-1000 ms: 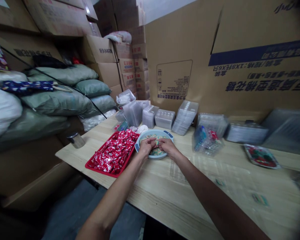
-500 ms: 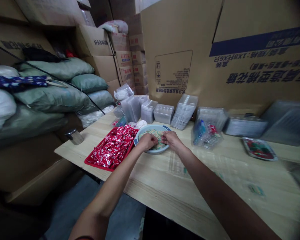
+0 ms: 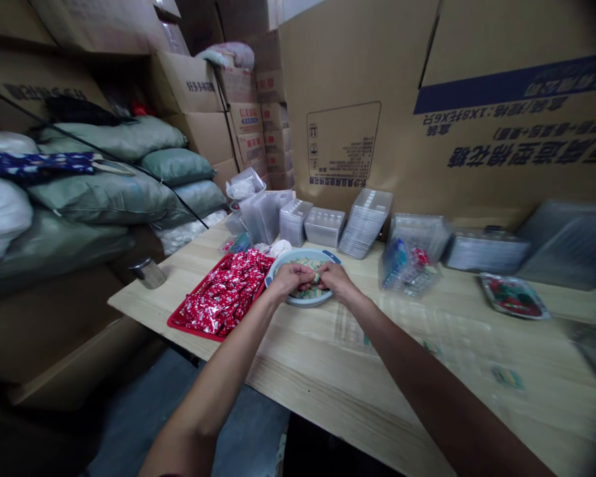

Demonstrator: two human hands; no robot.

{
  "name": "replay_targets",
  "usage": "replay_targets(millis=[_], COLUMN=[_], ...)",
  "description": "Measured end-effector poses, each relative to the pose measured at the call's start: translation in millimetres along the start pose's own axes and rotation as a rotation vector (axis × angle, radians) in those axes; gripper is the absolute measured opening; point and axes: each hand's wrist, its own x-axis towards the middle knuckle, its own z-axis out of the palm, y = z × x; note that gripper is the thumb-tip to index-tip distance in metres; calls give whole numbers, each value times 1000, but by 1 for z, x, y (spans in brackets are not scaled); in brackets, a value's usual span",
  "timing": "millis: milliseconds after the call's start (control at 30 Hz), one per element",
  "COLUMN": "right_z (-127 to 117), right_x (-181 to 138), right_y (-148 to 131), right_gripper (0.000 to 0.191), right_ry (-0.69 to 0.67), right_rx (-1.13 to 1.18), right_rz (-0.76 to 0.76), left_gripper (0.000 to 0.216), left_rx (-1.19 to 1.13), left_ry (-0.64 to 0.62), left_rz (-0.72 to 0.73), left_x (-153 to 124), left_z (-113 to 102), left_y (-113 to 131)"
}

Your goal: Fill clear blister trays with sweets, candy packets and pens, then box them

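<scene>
Both my hands reach into a pale blue bowl (image 3: pixel 278 265) of small green and yellowish wrapped sweets on a wooden table (image 3: pixel 328 371). My left hand (image 3: pixel 288 278) is curled over the bowl's near side, fingers closed on sweets. My right hand (image 3: pixel 335 278) is closed beside it, and the fingertips of the two hands meet over the sweets. A red tray (image 3: pixel 189 322) heaped with red wrapped sweets lies just left of the bowl.
Stacks of clear plastic containers (image 3: pixel 365 222) line the back of the table before a large cardboard box (image 3: pixel 427 99). A filled clear pack (image 3: pixel 514 296) lies at the right. Flat clear trays (image 3: pixel 427 331) lie on the table. Grey-green sacks (image 3: pixel 104 192) and a metal cup (image 3: pixel 146 271) are at the left.
My hands, apart in the bowl half a second ago, have come together over the sweets. The camera has tilted a little.
</scene>
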Motion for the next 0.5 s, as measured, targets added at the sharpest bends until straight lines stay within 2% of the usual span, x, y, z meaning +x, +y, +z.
replay_targets(millis=[100, 200, 367, 467, 500], right_z=[1, -2, -17, -30, -36], right_x=[-6, -14, -29, -35, -36], right_y=[-3, -9, -23, -34, -39], right_gripper=[21, 20, 25, 27, 27], right_ry=[-60, -108, -151, -117, -122], right_rx=[-32, -17, 19, -22, -79], right_rz=[-39, -49, -74, -99, -149], left_gripper=[36, 33, 27, 35, 35], left_rx=[-198, -266, -304, -313, -326], left_ry=[92, 111, 172, 133, 105], left_rz=[-30, -54, 0, 71, 106], left_x=[-3, -5, -7, -8, -8], left_z=[1, 4, 13, 26, 32], left_y=[8, 16, 27, 36, 41])
